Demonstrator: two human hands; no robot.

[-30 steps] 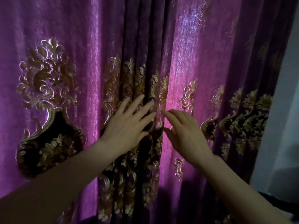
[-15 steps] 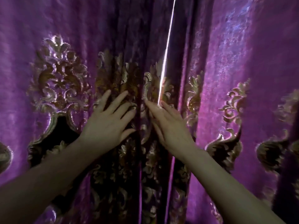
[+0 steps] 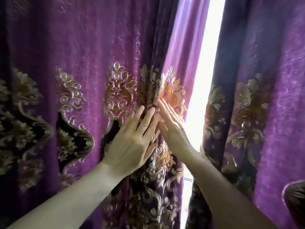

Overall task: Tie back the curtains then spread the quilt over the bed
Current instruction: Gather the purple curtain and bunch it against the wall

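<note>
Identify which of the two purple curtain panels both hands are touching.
The left curtain panel, left of the bright gap: the left hand and right hand lie with straight fingers on its embroidered edge. No hand touches the right curtain panel.

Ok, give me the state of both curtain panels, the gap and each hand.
left curtain panel, hanging untied, inner edge bunched
right curtain panel, hanging untied
gap, open, daylight through
left hand, open, flat on left panel
right hand, open, straight fingers against left panel's inner edge

a bright open gap (image 3: 203,80) between left curtain (image 3: 82,63) and right curtain (image 3: 272,80).
</note>
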